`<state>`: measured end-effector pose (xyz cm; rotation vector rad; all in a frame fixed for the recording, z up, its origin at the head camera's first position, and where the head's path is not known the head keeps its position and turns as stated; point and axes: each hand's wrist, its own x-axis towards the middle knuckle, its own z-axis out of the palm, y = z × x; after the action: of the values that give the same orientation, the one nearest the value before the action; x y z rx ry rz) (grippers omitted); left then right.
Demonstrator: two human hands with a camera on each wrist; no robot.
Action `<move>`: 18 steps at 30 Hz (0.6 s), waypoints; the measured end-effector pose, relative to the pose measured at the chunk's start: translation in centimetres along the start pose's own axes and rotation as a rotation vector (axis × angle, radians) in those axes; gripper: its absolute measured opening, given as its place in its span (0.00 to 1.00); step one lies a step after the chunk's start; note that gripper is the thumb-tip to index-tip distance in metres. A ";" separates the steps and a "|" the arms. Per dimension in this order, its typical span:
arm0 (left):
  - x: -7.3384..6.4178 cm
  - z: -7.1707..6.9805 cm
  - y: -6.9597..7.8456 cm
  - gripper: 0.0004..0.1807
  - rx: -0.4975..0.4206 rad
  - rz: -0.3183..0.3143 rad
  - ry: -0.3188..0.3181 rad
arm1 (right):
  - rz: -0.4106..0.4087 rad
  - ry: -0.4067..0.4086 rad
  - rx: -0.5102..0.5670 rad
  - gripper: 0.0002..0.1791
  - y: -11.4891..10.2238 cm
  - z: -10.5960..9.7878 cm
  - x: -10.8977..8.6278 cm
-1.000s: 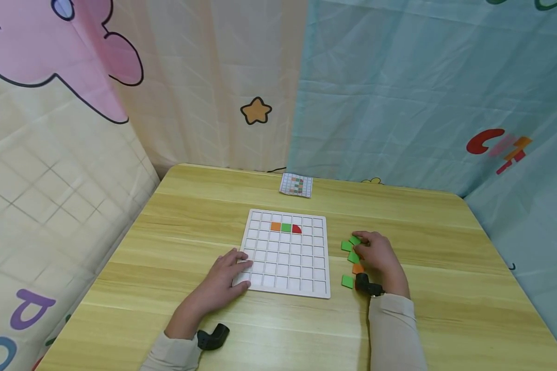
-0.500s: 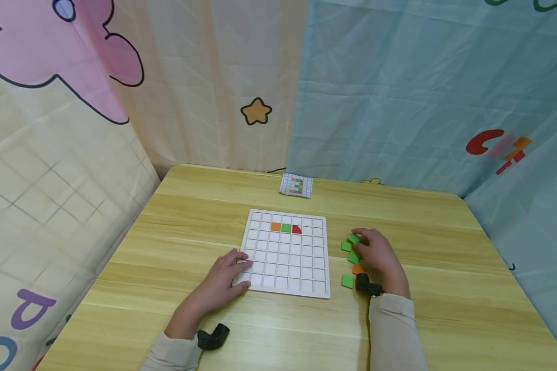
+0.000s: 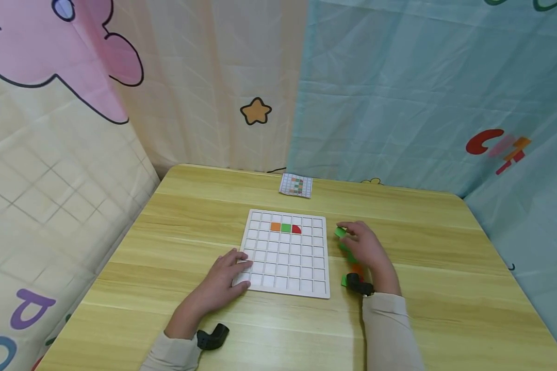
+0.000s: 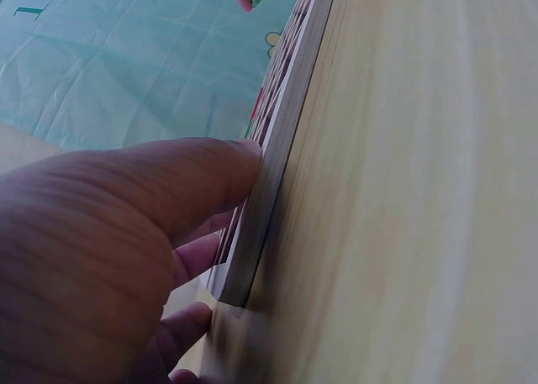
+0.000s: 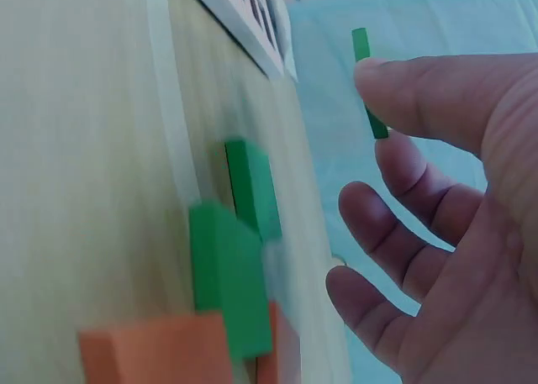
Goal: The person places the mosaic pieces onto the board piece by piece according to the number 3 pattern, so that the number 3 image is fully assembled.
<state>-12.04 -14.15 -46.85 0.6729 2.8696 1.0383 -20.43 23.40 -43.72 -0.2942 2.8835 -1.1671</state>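
Note:
My right hand (image 3: pixel 370 249) pinches a green square tile (image 5: pixel 361 43) between thumb and fingers, raised over the table just right of the white grid board (image 3: pixel 278 269). Below that hand lie loose green tiles (image 5: pixel 229 275) and an orange tile (image 5: pixel 155 350), partly hidden by the hand and wrist in the head view. My left hand (image 3: pixel 219 281) rests at the board's lower left edge, its thumb (image 4: pixel 210 174) against the side and fingertips on the surface. An orange square (image 3: pixel 276 226), a green square (image 3: pixel 285 228) and a red quarter-round tile (image 3: pixel 296 230) sit in one row of the board.
Behind the board, a small printed card (image 3: pixel 295 185) with a coloured grid pattern lies on the wooden table (image 3: pixel 204 201). Printed curtains (image 3: pixel 380 103) stand along the table's far edge and sides. Each wrist wears a black camera (image 3: pixel 213 337).
The right hand has lifted the green tile off the loose group and moved it left and slightly away, toward the board. The left hand and the board have stayed put.

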 end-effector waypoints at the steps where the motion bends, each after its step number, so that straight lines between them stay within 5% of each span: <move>1: 0.0 0.0 0.0 0.25 0.005 0.011 0.006 | 0.001 -0.004 0.005 0.21 -0.2 0.1 0.1; 10: -0.1 -0.1 0.2 0.25 0.000 0.003 0.000 | 0.007 -0.075 0.009 0.20 -2.9 2.1 0.9; 18: 0.1 -0.1 0.2 0.25 0.008 -0.020 -0.024 | -0.087 -0.140 -0.042 0.19 -4.7 4.1 1.9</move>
<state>-12.07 -14.09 -46.64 0.6513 2.8557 1.0091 -21.11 16.89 -43.30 -0.4859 2.8015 -1.0516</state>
